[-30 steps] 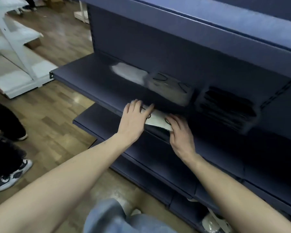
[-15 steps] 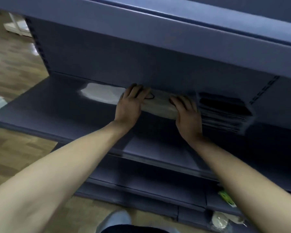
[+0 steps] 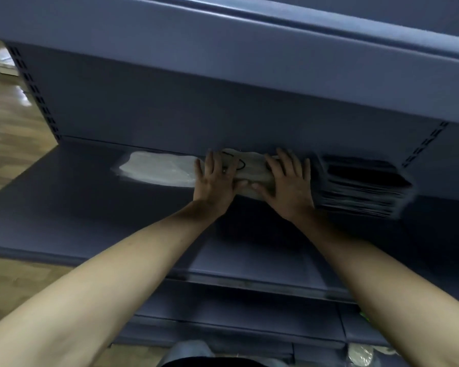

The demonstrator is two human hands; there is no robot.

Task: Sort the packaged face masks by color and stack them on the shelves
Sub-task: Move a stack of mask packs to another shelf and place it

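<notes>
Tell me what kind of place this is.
Probably a shop or stockroom aisle. Tiered blue metal shelving with slotted uprights stands on wood-look flooring, and packaged face masks lie in colour stacks: white, beige under both hands, black.

No text, label or number is legible.

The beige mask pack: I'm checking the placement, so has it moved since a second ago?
Yes. The beige mask pack went from the shelf's front edge back to the rear panel, between the white pile and black stack.
</notes>
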